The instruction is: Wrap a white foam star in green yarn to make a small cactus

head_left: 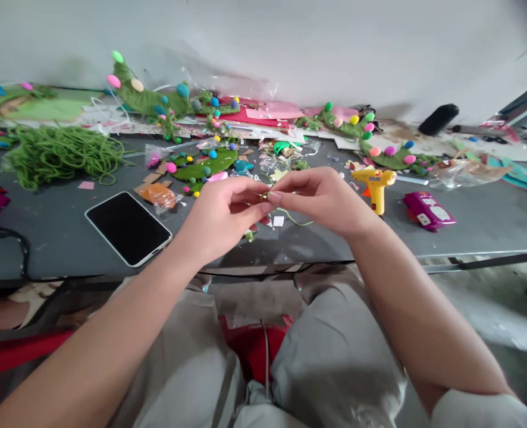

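A thin, pale-green cord [297,221] is at the person's fingertips, over the front middle of the table; its loose end trails in a curve below the right hand [328,199]. Thumb and forefinger of that hand are pinched together on a small green bit of it. The left hand [228,217] meets them tip to tip, its thumb and forefinger nearly closed at the same spot; how much its fingers grip is hidden.

Beneath the hands lies a small white square paper scrap [278,221] among other cuttings. Just behind the left hand is a flat, dark-green leaf-like piece dotted with coloured pompoms [221,161], and nearer the left wrist an orange item in clear plastic wrap [159,195]. A black-screened phone with a pale rim [128,228] lies beside the left forearm, with a tangled heap of green yarn [62,154] behind it.

Beyond the right hand stands a yellow glue gun with an orange trigger [379,187], and to its right rests a shiny purple packet with white labels [429,211]. Farther back, green-wrapped curved forms with pompoms [145,100] line the dark grey table [482,235] near the pale wall [357,47].
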A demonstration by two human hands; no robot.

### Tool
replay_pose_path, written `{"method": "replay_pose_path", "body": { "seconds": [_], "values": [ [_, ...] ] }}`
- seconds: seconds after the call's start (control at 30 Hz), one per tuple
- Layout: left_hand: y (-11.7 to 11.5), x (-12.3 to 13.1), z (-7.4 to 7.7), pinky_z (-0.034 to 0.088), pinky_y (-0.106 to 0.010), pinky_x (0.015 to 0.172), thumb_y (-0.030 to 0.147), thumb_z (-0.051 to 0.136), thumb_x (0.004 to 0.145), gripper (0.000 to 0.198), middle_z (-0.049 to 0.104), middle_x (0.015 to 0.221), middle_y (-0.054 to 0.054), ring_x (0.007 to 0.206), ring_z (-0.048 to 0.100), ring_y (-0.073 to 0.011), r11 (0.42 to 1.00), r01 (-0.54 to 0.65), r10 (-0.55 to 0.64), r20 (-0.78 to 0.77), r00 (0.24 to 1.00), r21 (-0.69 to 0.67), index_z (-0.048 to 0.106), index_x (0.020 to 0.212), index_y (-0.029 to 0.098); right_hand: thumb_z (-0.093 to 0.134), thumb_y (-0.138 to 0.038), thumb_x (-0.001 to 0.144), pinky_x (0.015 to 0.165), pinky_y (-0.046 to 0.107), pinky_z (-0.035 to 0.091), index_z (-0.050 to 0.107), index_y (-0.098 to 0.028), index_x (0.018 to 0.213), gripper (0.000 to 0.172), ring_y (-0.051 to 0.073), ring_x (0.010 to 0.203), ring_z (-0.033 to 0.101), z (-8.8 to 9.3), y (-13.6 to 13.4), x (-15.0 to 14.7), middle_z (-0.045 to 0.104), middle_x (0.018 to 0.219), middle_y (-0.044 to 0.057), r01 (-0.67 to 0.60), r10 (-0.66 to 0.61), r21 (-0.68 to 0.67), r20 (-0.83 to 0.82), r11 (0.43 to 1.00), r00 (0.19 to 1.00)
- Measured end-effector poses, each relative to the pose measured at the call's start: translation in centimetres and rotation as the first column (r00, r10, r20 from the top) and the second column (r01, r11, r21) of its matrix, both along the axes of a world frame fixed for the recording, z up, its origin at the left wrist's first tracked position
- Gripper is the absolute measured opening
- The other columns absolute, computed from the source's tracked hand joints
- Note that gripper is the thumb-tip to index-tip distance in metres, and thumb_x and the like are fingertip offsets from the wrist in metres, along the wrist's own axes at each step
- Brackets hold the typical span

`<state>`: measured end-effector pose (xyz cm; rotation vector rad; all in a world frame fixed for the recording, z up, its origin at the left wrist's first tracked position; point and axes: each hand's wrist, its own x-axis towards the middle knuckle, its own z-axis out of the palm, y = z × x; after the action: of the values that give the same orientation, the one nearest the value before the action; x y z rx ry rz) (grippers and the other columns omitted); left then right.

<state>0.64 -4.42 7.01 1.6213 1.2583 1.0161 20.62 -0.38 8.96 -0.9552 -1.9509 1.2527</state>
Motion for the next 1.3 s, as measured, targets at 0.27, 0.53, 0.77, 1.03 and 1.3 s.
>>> {"method": "replay_pose_path", "body": {
  "seconds": [0.27,0.53,0.77,1.03,1.3],
  "values": [
    [-0.7,-0.8,-0.7,0.055,-0.029,0.065,0.039,0.068,0.090,0.018,0.078,0.085,-0.002,0.071,0.069,-0.0175,0.989,-0.066,0.099,-0.258,0.961,0.136,0.077,0.096,0.024,0.062,-0.036,0.098,0.056,0.026,0.037,0.064,-0.018,0.084,0.022,0.009,0.060,0.046,-0.1,-0.3,2.1,0.053,0.065,-0.003,0.040,-0.041,0.007,0.116,0.999,0.992],
    [-1.1,-1.1,-1.3,0.047,-0.027,0.065,0.037,0.058,0.097,0.020,0.074,0.084,-0.001,0.069,0.063,-0.0154,0.962,0.129,0.000,-0.474,0.881,0.239,0.072,0.093,0.022,0.071,-0.029,0.087,0.083,0.034,0.051,0.072,-0.019,0.090,0.010,0.018,0.089,0.064,-0.5,-1.2,4.1,0.071,0.093,0.004,-0.060,-0.001,0.184,0.313,0.981,0.950],
    [-0.8,-1.0,-1.8,0.049,-0.028,0.074,0.018,0.052,0.092,0.020,0.074,0.093,-0.003,0.080,0.067,-0.0176,0.917,0.254,-0.054,-0.535,0.843,0.308,0.071,0.099,0.022,0.067,-0.045,0.093,0.089,0.034,0.057,0.061,-0.020,0.135,0.049,0.020,0.103,0.069,-3.0,-2.1,0.3,0.068,0.129,0.011,-0.114,0.113,0.013,0.055,0.993,0.992],
    [-0.4,-1.7,-1.7,0.047,-0.028,0.065,0.038,0.066,0.088,0.017,0.073,0.077,-0.001,0.068,0.064,-0.0160,0.977,0.095,0.009,-0.484,0.875,0.190,0.069,0.083,0.022,0.065,-0.050,0.093,0.051,0.023,0.036,0.069,-0.016,0.080,0.037,0.008,0.052,0.046,-3.5,-1.7,-1.0,0.061,0.059,-0.003,-0.114,0.120,-0.062,0.110,0.992,0.987],
    [0.7,-3.8,-3.4,0.047,-0.036,0.073,0.052,0.068,0.087,0.039,0.073,0.106,-0.009,0.088,0.067,-0.0248,0.998,0.026,0.017,-0.695,0.719,0.052,0.071,0.110,0.022,0.064,-0.038,0.092,0.059,0.028,0.037,0.073,-0.017,0.083,0.025,0.011,0.059,0.049,-5.3,0.2,-0.2,0.064,0.066,0.000,0.004,-0.024,0.078,0.257,0.997,0.966]
  ]
}}
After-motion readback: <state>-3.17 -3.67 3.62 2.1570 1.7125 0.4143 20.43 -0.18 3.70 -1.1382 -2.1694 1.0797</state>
